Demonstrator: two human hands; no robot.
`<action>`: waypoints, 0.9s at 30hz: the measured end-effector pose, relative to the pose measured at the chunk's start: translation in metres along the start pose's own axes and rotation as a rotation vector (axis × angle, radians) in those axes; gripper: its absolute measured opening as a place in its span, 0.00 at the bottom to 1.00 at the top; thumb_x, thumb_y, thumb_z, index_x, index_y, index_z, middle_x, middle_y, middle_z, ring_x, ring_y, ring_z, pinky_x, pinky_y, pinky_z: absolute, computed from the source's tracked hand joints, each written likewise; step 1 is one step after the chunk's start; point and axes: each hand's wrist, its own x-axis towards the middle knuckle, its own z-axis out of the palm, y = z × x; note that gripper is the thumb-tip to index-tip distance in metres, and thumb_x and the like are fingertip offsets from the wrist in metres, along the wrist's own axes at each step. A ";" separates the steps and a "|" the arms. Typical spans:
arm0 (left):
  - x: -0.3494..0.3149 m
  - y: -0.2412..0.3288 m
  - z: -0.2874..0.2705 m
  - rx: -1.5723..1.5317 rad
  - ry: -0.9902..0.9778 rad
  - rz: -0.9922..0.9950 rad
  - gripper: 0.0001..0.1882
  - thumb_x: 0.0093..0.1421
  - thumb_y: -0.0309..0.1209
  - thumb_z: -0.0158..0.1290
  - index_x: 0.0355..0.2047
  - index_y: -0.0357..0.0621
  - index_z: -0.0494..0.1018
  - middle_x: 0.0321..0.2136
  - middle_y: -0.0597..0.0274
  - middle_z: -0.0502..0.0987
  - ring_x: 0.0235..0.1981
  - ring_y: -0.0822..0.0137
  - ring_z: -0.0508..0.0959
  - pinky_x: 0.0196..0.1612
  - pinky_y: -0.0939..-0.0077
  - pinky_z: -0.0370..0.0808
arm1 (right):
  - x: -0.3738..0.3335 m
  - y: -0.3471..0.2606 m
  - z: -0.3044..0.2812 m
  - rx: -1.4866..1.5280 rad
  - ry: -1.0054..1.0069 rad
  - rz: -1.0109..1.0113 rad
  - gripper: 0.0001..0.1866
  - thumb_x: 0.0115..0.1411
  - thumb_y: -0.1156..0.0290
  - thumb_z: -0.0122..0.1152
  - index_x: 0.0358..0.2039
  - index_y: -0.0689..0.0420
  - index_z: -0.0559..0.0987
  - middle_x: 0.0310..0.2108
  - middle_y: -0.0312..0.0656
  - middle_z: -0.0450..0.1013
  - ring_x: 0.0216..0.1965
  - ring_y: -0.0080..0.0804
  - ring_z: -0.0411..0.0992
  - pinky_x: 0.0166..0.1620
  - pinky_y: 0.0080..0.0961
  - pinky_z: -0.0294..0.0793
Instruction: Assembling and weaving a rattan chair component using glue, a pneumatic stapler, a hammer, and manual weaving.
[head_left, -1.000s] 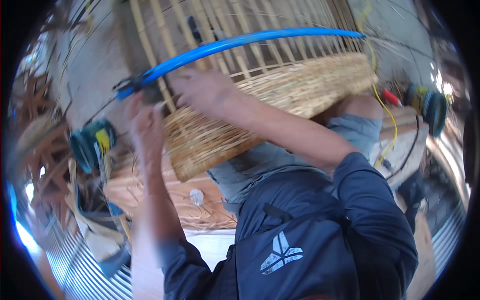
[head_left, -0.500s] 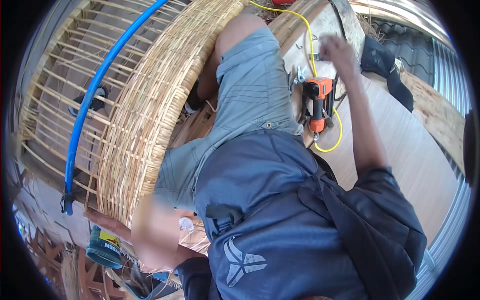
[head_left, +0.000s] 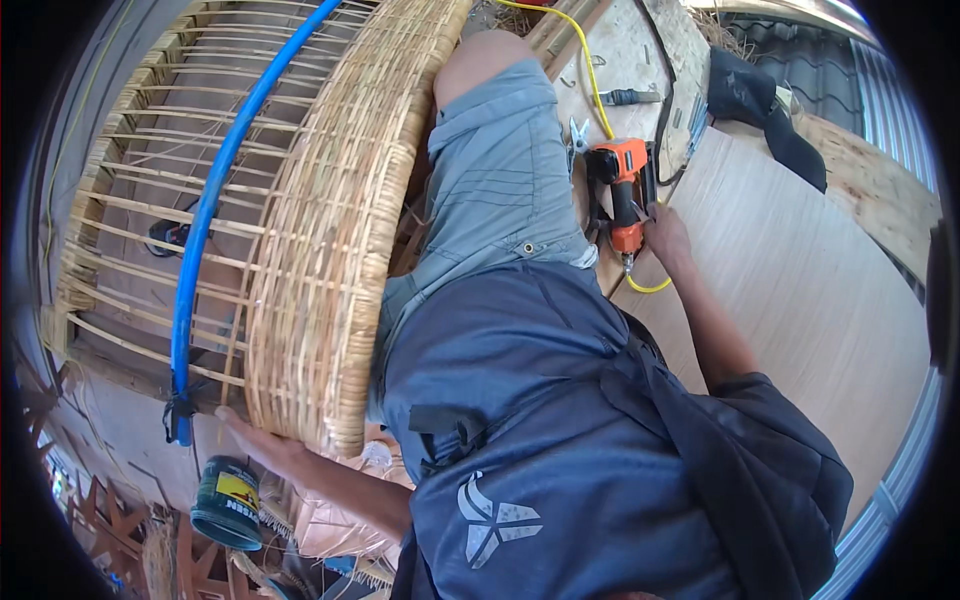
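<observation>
A large woven wicker frame (head_left: 325,230) leans against my leg on the left, its open cane ribs (head_left: 150,160) spreading toward the far left. My left hand (head_left: 262,442) grips its lower end, fingertips beside a thin cane; part of the hand is behind the weave. On the right, an orange and black nail gun (head_left: 625,190) lies on a board with a yellow air hose (head_left: 594,75) attached. Against its handle is my right hand (head_left: 668,238), fingers closed; what they hold is hidden. Pliers (head_left: 579,133) and a dark-handled chisel-like tool (head_left: 630,97) lie farther up.
A blue tube (head_left: 212,180) arches over the ribs, tied near its lower end. A green bucket (head_left: 228,503) stands below my left hand. To the right is a pale wooden board (head_left: 800,270), with a black cloth item (head_left: 745,90) beyond it.
My right hand has come down from the chisel-like tool to the nail gun's handle, uncovering the tool. The wicker frame appears farther right and more upright, with my left hand still at its lower end.
</observation>
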 end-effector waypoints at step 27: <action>0.045 0.026 -0.124 0.041 -0.410 0.450 0.18 0.55 0.42 0.56 0.30 0.35 0.74 0.36 0.52 0.77 0.30 0.70 0.75 0.33 0.79 0.71 | -0.013 -0.395 -0.190 0.710 -0.537 -0.490 0.17 0.61 0.57 0.52 0.37 0.61 0.74 0.17 0.29 0.61 0.12 0.16 0.58 0.15 0.14 0.56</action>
